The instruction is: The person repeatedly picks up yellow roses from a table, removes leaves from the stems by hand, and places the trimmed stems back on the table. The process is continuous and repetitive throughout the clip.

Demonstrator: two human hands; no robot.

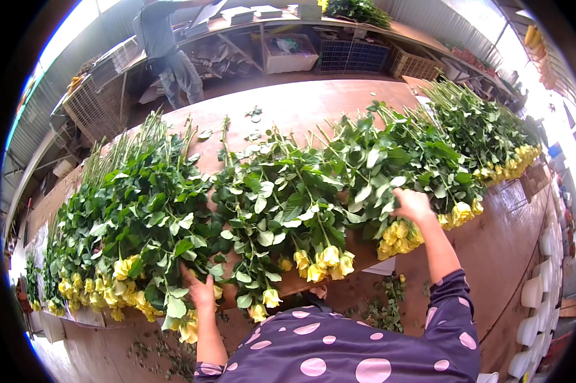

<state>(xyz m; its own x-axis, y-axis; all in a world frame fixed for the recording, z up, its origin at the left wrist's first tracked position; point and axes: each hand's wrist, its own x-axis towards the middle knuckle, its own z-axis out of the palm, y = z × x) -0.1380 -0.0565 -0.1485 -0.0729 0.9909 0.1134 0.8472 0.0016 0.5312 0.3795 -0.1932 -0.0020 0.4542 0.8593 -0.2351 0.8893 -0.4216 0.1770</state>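
Yellow roses with long leafy stems lie across the table [312,95] in front of me, blooms towards my body. My left hand [201,289] reaches into the near edge of the left rose heap [139,201], thumb apart, the other fingers partly hidden by leaves. A few yellow blooms [188,330] hang just below it. My right hand [413,205] touches the leafy stems of the right-hand roses [397,238], right above their blooms; leaves hide its grip. Between my hands lies a looser group of roses [330,258], with a few blooms over the table edge.
Another rose heap [489,129] lies at the far right. White buckets [532,292] line the right side. Cut leaves [163,352] litter the floor. Behind the table, a person [166,48] stands at a shelf with a blue crate [352,56] and a white bin [290,55].
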